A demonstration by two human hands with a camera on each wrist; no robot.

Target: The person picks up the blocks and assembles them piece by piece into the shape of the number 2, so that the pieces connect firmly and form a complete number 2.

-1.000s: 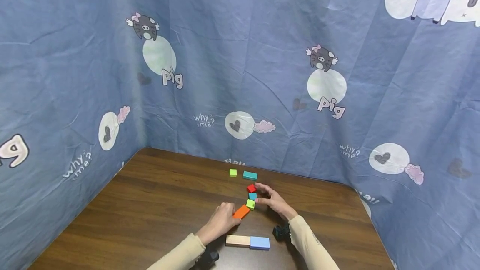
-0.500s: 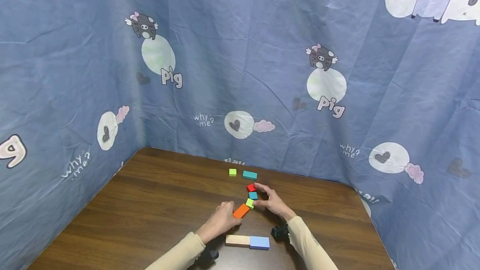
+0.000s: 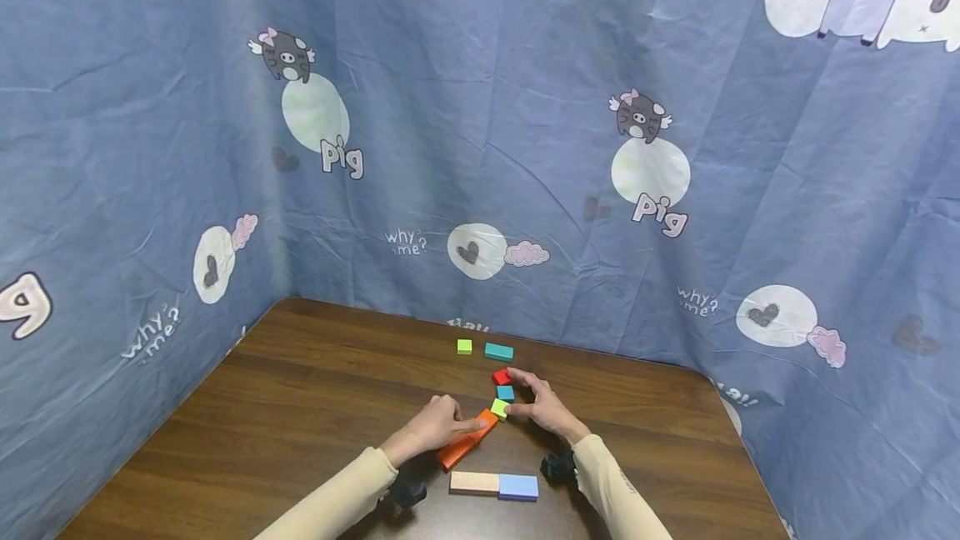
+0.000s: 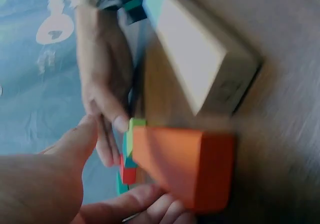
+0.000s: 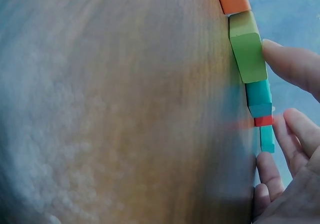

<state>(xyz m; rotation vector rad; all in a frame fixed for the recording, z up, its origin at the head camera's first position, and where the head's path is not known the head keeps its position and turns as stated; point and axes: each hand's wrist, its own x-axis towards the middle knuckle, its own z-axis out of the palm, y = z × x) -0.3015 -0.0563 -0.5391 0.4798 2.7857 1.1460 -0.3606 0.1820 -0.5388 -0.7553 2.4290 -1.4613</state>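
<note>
In the head view, a crooked row runs back from my left hand [image 3: 433, 427]: an orange block [image 3: 454, 452], a lime green block [image 3: 500, 409], a teal-blue block [image 3: 506, 393] and a red block [image 3: 501, 377]. My left hand lies along the orange block, a finger reaching over its top. The left wrist view has the thumb lifted off and the lower fingers beside the orange block [image 4: 175, 159]. My right hand [image 3: 551, 412] spans the row's right side with extended fingers. Its thumb tip meets the green block [image 5: 248, 53], while its forefinger reaches the red one.
A pale wooden block [image 3: 475, 483] and a light blue block [image 3: 518, 487] lie end to end nearer the body. Farther back on the brown table [image 3: 337, 390] sit another lime green block [image 3: 464, 347] and a teal block [image 3: 498, 352]. A patterned blue curtain [image 3: 420, 148] borders the table.
The left hand has shifted left and loosened from the orange block, exposing more orange along its near end. The right hand stays by the green and red blocks.
</note>
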